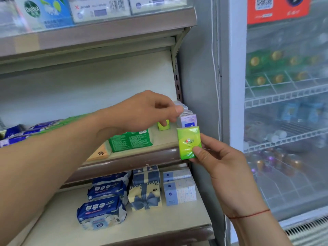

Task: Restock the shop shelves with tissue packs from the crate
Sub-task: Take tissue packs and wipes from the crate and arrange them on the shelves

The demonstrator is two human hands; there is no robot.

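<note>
Right hand (218, 157): curled round the green tissue pack (188, 141), thumb on its front, fingers behind, so I keep it upright and face-out, ready to slot in
Green tissue pack: in the air just off the front lip of the middle shelf (142, 161), right below the row of lilac packs (189, 119), not on the shelf yet
Left hand (142, 110): reaching across, fingers curled under, thumb lying on top of the lilac row; I reckon it's steadying that row to make room, but whether it grips anything I cannot tell
Lilac row: standing on edge, packed against the shelf's right end so it won't topple
Small yellow-green pack (164, 127): upright behind my left hand, partly covered by a fingertip
Further left: a flat green pack (130, 141) lying printed side up, an orange pack (100, 153) half under my arm
Below: blue wipes (102, 210) and a bow-printed box (145, 194)
Beside: a fridge door (284, 103), contents blurred
Hidden: the crate is out of view; my arm covers much of the shelf's left side
</note>
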